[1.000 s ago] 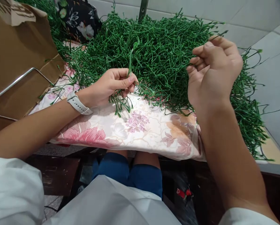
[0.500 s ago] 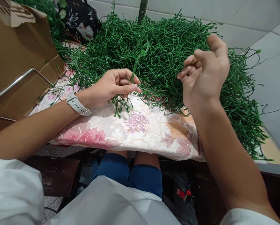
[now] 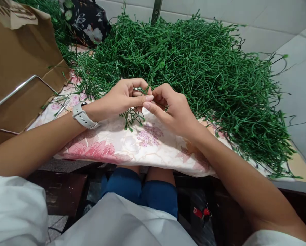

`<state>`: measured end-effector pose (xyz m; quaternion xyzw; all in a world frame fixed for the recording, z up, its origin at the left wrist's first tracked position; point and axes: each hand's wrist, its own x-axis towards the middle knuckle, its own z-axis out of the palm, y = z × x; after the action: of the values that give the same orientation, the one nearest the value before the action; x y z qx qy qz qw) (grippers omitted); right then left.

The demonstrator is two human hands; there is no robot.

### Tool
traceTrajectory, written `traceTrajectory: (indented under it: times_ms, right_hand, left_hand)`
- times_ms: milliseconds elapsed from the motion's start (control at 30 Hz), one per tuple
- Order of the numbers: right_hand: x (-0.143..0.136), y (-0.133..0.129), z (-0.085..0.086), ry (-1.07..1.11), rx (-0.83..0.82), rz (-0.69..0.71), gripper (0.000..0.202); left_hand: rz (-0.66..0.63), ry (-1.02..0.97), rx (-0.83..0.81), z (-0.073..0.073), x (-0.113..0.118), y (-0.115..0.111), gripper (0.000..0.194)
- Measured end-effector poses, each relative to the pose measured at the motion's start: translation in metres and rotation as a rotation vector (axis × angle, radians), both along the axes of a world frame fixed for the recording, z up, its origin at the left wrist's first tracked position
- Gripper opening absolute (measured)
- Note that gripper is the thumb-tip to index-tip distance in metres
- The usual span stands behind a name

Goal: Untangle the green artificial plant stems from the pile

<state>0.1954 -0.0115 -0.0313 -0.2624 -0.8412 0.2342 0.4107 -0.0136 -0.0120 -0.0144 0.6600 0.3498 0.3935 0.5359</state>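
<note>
My left hand, with a pale watch strap at its wrist, is closed in a pinch on a small bunch of green plastic stems. Their budded ends hang below the fingers, and a longer stem rises above them. My right hand meets it, thumb and curled fingers closed at the left fingertips. A thin green strand shows inside its grip, mostly covered by the fingers. Behind both hands lies a large tangled heap of green plastic stems.
A flowered cloth covers the work surface. At the left stands an opened cardboard box with a bent metal wire in front. A black flowered bag sits at the back left, and a tiled wall rises behind the heap.
My right hand has come left and down from over the heap's right side, and its fingers have closed at the left fingertips. The left hand has barely moved, still holding the bunch.
</note>
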Motion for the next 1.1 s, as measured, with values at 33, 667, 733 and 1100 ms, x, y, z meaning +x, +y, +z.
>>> traceTrajectory:
  times_ms: [33,667,733,1100]
  right_hand:
    - [0.001,0.002,-0.001,-0.009,0.015,0.002,0.035]
    - [0.004,0.014,0.008,0.115,-0.098,0.457,0.022]
    - [0.005,0.016,0.009,0.124,-0.159,0.511,0.025]
    - [0.013,0.002,0.014,0.196,-0.411,0.711,0.026]
  left_hand:
    - [0.000,0.002,0.003,0.000,0.000,0.000,0.034]
    - [-0.066,-0.139,-0.041,-0.003,0.009,-0.007,0.058]
    - [-0.075,-0.163,-0.056,-0.004,0.012,-0.010,0.061]
    - [0.114,-0.478,-0.120,0.013,-0.002,0.004,0.033]
